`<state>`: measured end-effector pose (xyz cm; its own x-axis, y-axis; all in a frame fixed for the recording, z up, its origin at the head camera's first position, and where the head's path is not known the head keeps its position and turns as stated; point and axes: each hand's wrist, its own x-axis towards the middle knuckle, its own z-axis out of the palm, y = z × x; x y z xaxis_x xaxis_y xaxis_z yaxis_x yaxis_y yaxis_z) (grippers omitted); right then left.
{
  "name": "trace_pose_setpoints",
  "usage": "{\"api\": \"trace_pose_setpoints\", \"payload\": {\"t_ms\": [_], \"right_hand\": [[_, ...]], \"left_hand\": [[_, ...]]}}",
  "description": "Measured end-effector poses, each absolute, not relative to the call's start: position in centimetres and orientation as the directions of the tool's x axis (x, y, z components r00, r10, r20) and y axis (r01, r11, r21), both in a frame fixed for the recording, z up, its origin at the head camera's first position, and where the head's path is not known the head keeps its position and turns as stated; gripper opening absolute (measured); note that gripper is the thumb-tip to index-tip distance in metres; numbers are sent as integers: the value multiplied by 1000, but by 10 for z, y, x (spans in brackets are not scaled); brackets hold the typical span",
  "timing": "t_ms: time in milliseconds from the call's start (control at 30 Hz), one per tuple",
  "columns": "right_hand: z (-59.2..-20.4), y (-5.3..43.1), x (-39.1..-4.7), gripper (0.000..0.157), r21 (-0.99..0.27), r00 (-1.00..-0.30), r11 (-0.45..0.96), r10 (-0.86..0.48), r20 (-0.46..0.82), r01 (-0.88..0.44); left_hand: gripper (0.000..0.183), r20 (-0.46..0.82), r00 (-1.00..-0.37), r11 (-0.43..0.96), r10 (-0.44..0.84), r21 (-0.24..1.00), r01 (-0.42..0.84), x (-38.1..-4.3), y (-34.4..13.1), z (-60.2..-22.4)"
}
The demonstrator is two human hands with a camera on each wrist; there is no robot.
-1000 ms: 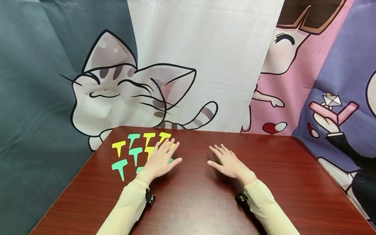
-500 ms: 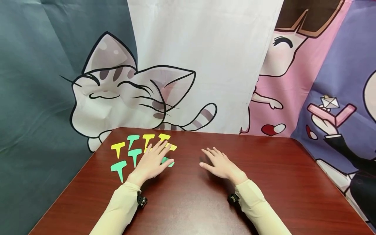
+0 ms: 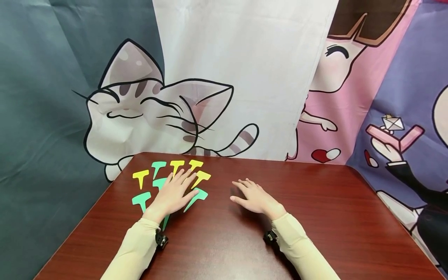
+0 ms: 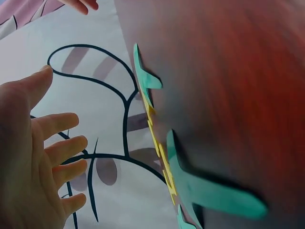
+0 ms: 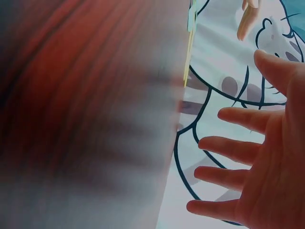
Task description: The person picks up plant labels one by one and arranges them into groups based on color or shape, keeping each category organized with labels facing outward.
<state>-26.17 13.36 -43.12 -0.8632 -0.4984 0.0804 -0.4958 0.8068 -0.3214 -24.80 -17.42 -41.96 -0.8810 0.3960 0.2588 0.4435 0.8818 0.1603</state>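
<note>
Flat T-shaped plant labels lie at the left of the table, some yellow (image 3: 140,177) and some green (image 3: 141,199). My left hand (image 3: 172,197) hovers above them, palm down with fingers spread, and hides parts of several. Just right of its thumb lies a green label (image 3: 198,195), with a yellow label (image 3: 202,177) behind it. In the left wrist view the hand (image 4: 43,152) is apart from the tabletop and another green label (image 4: 209,191) shows close up. My right hand (image 3: 257,198) hovers over bare table to the right, fingers extended, holding nothing.
The reddish-brown wooden table (image 3: 315,217) has rounded far corners. Behind it hangs a cloth backdrop (image 3: 273,77) printed with a cartoon cat and figures. A black wrist strap (image 3: 161,240) sits on the left sleeve, another strap (image 3: 270,237) on the right.
Both hands have drifted left. More of the green and yellow labels at the right side of the group now show beside my left hand. No label has visibly moved.
</note>
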Motion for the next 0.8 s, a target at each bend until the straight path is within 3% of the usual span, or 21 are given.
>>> {"api": "trace_pose_setpoints", "payload": {"t_ms": [800], "right_hand": [[-428, 96, -256, 62, -312, -839, 796, -545, 1, -518]], "left_hand": [[65, 218, -902, 900, 372, 152, 408, -234, -221, -424]]}}
